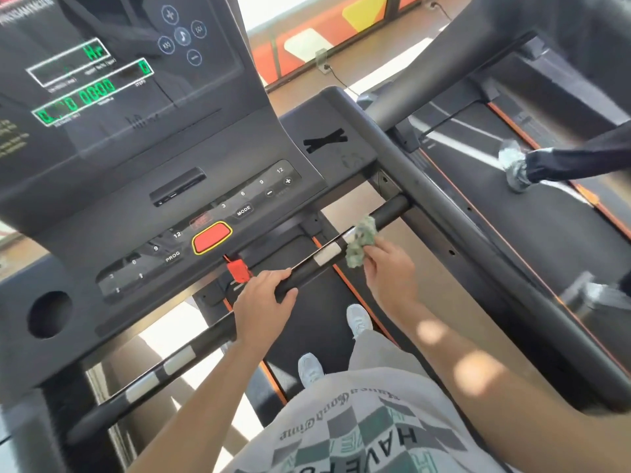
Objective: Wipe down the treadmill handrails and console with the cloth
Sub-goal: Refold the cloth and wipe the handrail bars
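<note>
The cloth [361,245], a crumpled green wad, sits on the cross bar [309,270] in front of the console [136,186], toward the bar's right end. It partly covers the right edge of a silver plate [327,256] set into the bar. The right hand [389,268] pinches the cloth from below and behind, fingers curled into it. The left hand [266,298] grips the same bar left of the plate, with the fingers wrapped over the top and the thumb under.

Just above the left hand a red clip [237,269] hangs from the console's lower edge, under a red button [211,237] with a yellow border. The display [102,63] higher up shows green digits. A tape cross [326,139] is stuck on the console's right wing, and a round hole [49,314] opens in its left wing.

The right handrail [444,213] runs back from that wing, beside the cloth but apart from it. Below the bar lies the belt [307,332], with the person's pale shoes [358,319] on it. On the next treadmill [529,233] to the right, another person's shoe [514,169] is lifted.
</note>
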The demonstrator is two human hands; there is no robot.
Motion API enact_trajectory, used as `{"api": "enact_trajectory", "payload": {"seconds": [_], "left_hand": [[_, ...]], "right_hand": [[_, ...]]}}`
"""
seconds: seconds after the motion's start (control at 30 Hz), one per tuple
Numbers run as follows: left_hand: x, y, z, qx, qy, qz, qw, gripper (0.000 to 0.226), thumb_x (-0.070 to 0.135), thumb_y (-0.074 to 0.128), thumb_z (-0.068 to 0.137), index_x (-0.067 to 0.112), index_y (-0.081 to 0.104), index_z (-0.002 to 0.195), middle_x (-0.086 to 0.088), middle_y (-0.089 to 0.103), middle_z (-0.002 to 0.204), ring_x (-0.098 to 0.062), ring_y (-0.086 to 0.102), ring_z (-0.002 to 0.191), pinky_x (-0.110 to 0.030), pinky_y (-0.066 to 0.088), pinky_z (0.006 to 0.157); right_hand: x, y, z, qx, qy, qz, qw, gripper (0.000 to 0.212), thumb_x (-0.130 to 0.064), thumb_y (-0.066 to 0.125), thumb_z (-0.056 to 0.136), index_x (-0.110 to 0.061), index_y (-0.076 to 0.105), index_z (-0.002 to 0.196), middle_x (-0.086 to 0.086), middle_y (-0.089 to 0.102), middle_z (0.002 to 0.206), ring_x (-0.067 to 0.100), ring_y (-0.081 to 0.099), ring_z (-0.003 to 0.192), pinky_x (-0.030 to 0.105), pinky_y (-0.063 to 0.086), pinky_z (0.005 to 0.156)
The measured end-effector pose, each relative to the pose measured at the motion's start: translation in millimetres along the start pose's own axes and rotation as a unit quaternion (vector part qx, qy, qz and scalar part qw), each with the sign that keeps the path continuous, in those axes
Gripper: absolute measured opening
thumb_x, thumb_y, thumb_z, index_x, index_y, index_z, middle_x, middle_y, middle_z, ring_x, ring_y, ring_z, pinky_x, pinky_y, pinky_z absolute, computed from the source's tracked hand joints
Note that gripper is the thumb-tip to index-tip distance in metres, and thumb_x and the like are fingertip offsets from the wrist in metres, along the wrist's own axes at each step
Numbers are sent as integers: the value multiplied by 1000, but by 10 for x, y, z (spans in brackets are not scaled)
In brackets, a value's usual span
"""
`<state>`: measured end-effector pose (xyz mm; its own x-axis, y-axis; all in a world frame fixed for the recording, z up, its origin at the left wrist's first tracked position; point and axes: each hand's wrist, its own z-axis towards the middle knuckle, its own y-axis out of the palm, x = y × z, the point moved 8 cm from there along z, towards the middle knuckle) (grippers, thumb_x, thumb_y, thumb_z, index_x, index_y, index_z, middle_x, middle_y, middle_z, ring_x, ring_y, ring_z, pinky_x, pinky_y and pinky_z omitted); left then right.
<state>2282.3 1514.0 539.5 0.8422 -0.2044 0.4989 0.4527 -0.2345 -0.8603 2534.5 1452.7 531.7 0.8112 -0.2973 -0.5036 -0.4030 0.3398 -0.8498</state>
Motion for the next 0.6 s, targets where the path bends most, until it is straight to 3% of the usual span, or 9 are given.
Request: {"api": "enact_trajectory", "payload": {"seconds": [0.07, 0.13, 0.17, 0.23, 0.3, 0.37, 0.43, 0.5, 0.6], "left_hand": [[1, 7, -2, 8, 1, -2, 1000, 32, 35, 73, 90, 29, 71, 121, 15, 70, 115, -10, 63, 108, -31, 55, 83], [2, 10, -3, 14, 1, -5, 1000, 31, 34, 74, 90, 29, 71, 120, 14, 71, 113, -11, 64, 107, -31, 55, 82], [-1, 11, -2, 17, 1, -6, 1000, 31, 34, 74, 89, 29, 72, 120, 14, 71, 113, -11, 64, 106, -30, 55, 82], [-5, 11, -1, 21, 1, -7, 1000, 30, 33, 75, 89, 28, 72, 119, 14, 71, 112, -11, 64, 105, -28, 53, 80], [-6, 15, -1, 20, -1, -8, 1000, 29, 33, 75, 89, 28, 72, 118, 13, 72, 111, -12, 65, 104, -26, 52, 79], [-8, 18, 0, 19, -5, -9, 1000, 28, 33, 75, 89, 28, 72, 117, 13, 72, 110, -13, 65, 103, -27, 52, 79], [-14, 13, -2, 23, -10, -9, 1000, 29, 31, 75, 88, 29, 73, 117, 14, 71, 110, -13, 64, 104, -28, 51, 78], [-8, 4, -8, 28, -10, -11, 999, 30, 29, 76, 87, 29, 73, 117, 15, 71, 111, -12, 64, 105, -28, 50, 78], [10, -5, -20, 33, -12, -16, 999, 30, 28, 76, 87, 28, 74, 117, 14, 72, 111, -12, 64, 105, -29, 51, 79]], "right_hand": [[363, -98, 29, -37, 155, 27, 987, 18, -17, 67, 93, -13, 76, 108, 3, 72, 108, 29, 65, 97, 36, 50, 83], [620, -168, 12, -55, 302, 107, 946, 17, -20, 68, 95, -12, 75, 108, 4, 71, 105, 24, 66, 98, 34, 53, 85], [714, -149, -11, -50, 380, 203, 901, 10, -17, 68, 96, -12, 74, 101, 4, 70, 104, 23, 66, 95, 34, 57, 80], [740, -20, -32, -43, 497, 421, 758, 3, -12, 66, 98, -13, 68, 97, 5, 67, 108, 22, 66, 97, 34, 61, 72], [636, 69, 82, -43, 518, 571, 635, 6, -13, 61, 101, -11, 64, 106, 9, 67, 108, 25, 67, 102, 41, 59, 90], [582, 111, 235, -41, 506, 655, 559, 12, -16, 53, 105, -10, 60, 97, 9, 62, 94, 23, 62, 89, 48, 49, 106], [614, 111, 335, -51, 503, 680, 532, 27, -15, 47, 106, -10, 52, 80, 8, 49, 76, 21, 48, 70, 48, 48, 107], [598, 75, 391, -92, 486, 706, 507, 33, -18, 43, 104, -13, 48, 72, 2, 40, 69, 18, 37, 66, 46, 48, 101], [676, 10, 454, -94, 492, 713, 491, 25, -33, 49, 102, -14, 66, 105, -6, 51, 99, 17, 59, 98, 55, 49, 102]]}}
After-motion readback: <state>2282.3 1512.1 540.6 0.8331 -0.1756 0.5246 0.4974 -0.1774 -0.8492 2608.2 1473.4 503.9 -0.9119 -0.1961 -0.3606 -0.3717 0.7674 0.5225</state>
